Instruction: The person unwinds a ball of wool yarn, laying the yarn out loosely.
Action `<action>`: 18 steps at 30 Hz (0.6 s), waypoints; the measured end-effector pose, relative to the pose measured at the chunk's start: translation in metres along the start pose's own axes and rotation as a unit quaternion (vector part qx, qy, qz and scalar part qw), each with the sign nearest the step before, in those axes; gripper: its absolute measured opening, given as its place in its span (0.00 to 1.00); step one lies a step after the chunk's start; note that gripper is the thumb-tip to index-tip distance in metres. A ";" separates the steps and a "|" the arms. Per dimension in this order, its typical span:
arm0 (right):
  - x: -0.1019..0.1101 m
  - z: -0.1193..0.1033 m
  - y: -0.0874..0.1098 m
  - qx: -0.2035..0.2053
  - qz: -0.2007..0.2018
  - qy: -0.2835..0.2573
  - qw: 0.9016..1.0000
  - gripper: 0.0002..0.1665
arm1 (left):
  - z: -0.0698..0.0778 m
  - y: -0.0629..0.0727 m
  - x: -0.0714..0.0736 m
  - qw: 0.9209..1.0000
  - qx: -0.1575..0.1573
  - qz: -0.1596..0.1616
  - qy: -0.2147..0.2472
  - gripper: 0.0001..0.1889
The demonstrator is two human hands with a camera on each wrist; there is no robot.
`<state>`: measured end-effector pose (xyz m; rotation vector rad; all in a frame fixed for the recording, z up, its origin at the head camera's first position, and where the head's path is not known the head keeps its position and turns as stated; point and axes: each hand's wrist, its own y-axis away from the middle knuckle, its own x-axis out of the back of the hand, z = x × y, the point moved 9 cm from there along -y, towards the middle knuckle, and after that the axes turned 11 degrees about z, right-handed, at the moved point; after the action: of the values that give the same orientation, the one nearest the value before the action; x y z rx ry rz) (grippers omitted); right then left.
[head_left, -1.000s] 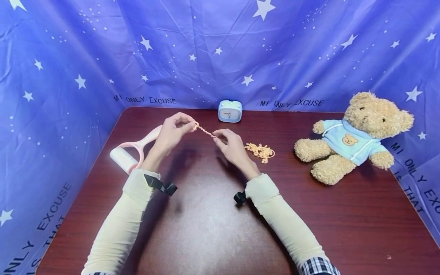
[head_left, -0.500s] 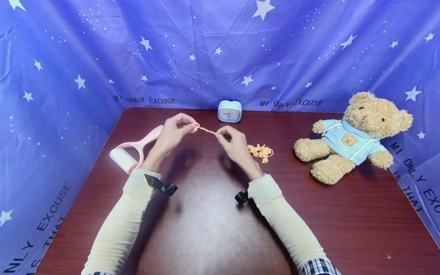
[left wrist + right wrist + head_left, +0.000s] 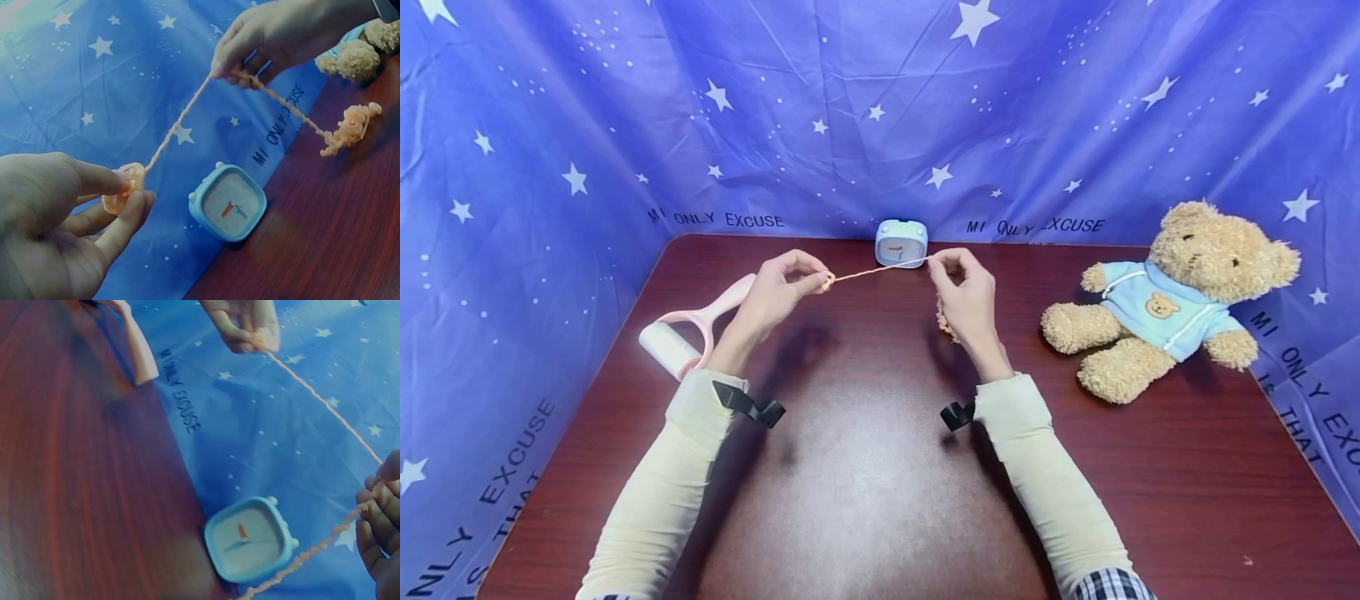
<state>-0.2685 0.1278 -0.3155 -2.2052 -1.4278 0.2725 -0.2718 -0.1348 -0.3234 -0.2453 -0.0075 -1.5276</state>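
My left hand (image 3: 778, 293) pinches a small looped bundle of peach yarn (image 3: 132, 169) between thumb and fingers. From it a thin strand of yarn (image 3: 880, 269) runs straight across to my right hand (image 3: 967, 292), whose thumb and fingertips pinch it. Past the right hand the yarn hangs slack and crinkled, as the left wrist view shows, down to a tangled yarn heap (image 3: 352, 129) on the table. In the head view the right hand hides most of that heap.
A blue alarm clock (image 3: 901, 244) stands at the table's back edge, behind the strand. A pink-handled lint roller (image 3: 672, 348) lies beside the left forearm. At the right sits a teddy bear (image 3: 1165, 307) in a light blue hoodie. A starry blue curtain (image 3: 820, 83) borders the table (image 3: 865, 500).
My right hand has moved right and a little away from me, and the strand between the hands has grown longer and straighter. My left hand has hardly moved.
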 end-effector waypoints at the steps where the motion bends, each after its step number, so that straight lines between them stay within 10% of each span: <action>1: 0.004 -0.001 -0.002 -0.002 0.005 0.000 1.000 0.09 | 0.000 0.000 0.000 1.000 0.001 0.000 0.000 0.10; 18: 0.058 -0.017 -0.016 -0.006 0.089 -0.018 0.996 0.09 | -0.005 -0.001 0.005 1.000 0.013 0.008 0.011 0.08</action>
<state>-0.2487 0.1804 -0.2877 -2.3530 -1.2540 0.3662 -0.2731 -0.1406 -0.3276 -0.2078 -0.0072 -1.5131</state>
